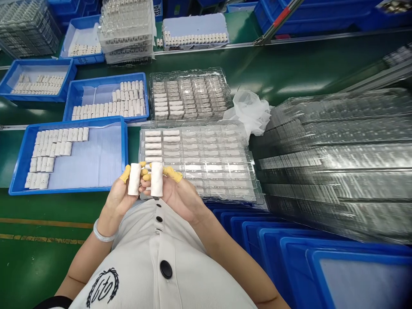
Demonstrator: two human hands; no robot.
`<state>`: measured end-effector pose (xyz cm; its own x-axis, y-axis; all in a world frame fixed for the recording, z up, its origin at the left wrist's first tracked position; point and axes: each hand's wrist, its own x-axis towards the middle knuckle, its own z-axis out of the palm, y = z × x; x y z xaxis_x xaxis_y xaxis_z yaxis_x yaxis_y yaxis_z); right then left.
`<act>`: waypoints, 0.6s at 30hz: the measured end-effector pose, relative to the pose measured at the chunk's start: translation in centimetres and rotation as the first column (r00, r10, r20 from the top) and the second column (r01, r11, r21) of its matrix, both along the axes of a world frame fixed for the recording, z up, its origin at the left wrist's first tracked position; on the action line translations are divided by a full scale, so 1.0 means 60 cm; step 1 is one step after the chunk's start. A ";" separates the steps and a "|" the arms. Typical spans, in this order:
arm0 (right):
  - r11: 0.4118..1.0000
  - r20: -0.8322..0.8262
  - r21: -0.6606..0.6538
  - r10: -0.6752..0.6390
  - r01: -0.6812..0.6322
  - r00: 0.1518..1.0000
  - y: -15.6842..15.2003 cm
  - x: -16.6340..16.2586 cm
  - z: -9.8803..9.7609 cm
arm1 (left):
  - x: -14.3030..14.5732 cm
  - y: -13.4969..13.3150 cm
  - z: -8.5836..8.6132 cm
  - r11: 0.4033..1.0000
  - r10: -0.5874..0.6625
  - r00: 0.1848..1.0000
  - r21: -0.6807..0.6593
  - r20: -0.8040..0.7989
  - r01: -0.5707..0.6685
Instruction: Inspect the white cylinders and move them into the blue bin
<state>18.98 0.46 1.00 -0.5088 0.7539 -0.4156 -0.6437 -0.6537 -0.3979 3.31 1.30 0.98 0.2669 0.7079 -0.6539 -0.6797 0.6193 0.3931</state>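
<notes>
Close to my body, my left hand [119, 191] pinches a white cylinder [134, 179] upright between thumb and fingers. Beside it, my right hand [175, 191] grips a second white cylinder [157, 179], also upright. Yellow finger covers show on both hands. The two cylinders are a little apart. Just beyond my hands lies a clear plastic tray [219, 167] with rows of slots, white cylinders lying in its left columns. On the left, a blue bin [86, 171] lined with pale sheet holds rows of similar white cylinders.
More blue bins with white pieces [106, 81] stand behind on the green bench. A second filled clear tray [193, 92] and crumpled white plastic [251, 111] lie ahead. Stacked clear trays [334, 159] rise at the right, above nested blue bins [289, 240].
</notes>
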 end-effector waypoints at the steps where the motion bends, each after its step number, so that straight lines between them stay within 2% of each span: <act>1: 1.000 -0.004 -0.015 0.003 -0.004 1.000 0.002 0.001 0.001 | 0.000 0.001 0.000 1.000 0.005 1.000 0.005 0.007 -0.005; 11: 0.994 -0.014 -0.100 -0.037 0.036 0.999 0.006 -0.003 0.002 | 0.000 0.000 -0.001 0.998 0.034 0.999 0.048 -0.007 -0.034; 18: 0.997 -0.015 -0.008 -0.080 0.080 0.997 0.003 -0.002 0.001 | 0.002 0.001 -0.001 0.996 0.078 0.995 0.042 -0.069 -0.075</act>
